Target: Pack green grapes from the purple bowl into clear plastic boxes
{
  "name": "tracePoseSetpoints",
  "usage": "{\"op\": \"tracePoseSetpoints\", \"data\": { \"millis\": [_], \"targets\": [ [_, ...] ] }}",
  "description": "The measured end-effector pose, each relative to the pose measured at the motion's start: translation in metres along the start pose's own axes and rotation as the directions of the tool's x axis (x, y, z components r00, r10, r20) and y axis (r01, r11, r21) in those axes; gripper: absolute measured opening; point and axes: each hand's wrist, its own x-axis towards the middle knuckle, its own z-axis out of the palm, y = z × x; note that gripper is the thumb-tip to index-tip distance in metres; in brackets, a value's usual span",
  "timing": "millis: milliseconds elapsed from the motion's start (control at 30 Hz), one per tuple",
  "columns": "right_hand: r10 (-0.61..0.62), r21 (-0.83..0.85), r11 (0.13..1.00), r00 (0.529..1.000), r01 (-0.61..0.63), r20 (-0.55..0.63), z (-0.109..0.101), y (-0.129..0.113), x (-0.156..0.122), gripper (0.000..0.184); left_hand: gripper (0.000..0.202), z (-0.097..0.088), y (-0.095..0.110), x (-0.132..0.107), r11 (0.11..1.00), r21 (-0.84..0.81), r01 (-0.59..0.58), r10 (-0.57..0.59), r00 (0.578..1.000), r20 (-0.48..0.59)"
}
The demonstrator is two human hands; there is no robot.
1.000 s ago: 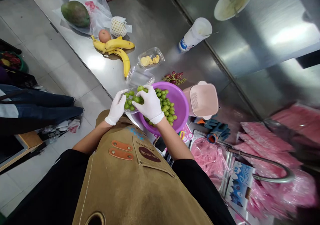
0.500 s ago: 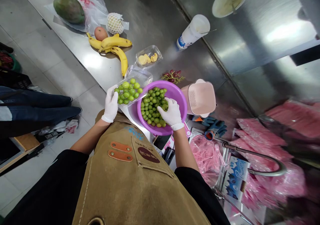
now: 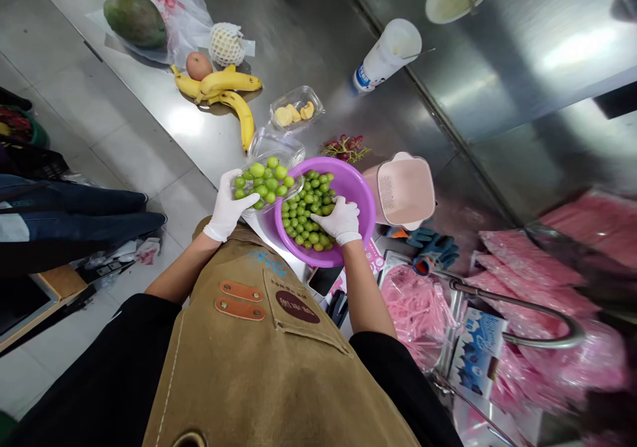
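Note:
My left hand (image 3: 229,207), in a white glove, grips the near-left edge of a clear plastic container (image 3: 233,185) of green grapes (image 3: 271,184). Its thumb reaches over the grapes. The container's lid (image 3: 279,143) hangs open on the far side, and its right side overlaps the rim of a purple bowl (image 3: 367,198). Inside the bowl lie many smaller, darker green grapes (image 3: 301,218). My right hand (image 3: 341,221), also gloved in white, rests on these grapes at the bowl's right side, thumb and forefinger apart; some of its fingertips are hidden.
Beyond the bowl are red grapes on a stem (image 3: 346,148), a clear box of cut fruit (image 3: 297,110) and bananas (image 3: 229,85). A pink strainer basket (image 3: 405,191) stands right of the bowl. Nearer lie a phone (image 3: 324,280), work gloves (image 3: 438,251) and pink plastic packs (image 3: 418,308).
My left hand has shifted slightly right with the container, and its thumb now stretches over the grapes. The right hand has turned a little within the bowl.

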Motion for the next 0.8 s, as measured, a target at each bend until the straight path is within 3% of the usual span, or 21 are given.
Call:
{"op": "tracePoseSetpoints", "data": {
  "millis": [167,300,433,667,800],
  "targets": [
    [0.01,-0.103,0.995,0.999,-0.006,0.037,-0.007,-0.005,0.002,0.073,0.082,-0.002,-0.002,-0.004,0.999,0.027,0.026,-0.025,0.999,-0.027],
    [-0.058,-0.098,0.994,0.998,0.055,-0.028,-0.001,-0.004,-0.003,0.052,0.08,-0.001,-0.004,-0.003,0.999,0.002,0.037,-0.037,0.999,-0.023],
    [-0.133,-0.046,0.991,0.987,0.129,-0.09,0.002,-0.006,-0.006,0.045,0.078,0.0,-0.001,0.001,0.999,0.01,0.032,-0.032,0.999,0.009],
    [-0.056,-0.073,0.995,0.996,0.061,0.07,-0.02,-0.007,-0.007,0.025,0.068,0.003,0.008,0.003,0.999,-0.028,0.038,-0.037,0.999,0.014],
    [0.03,0.047,0.999,0.995,-0.025,-0.099,-0.045,-0.01,-0.009,0.02,0.056,0.003,0.009,0.002,0.999,0.002,0.045,-0.045,0.999,-0.007]
  ]
}}
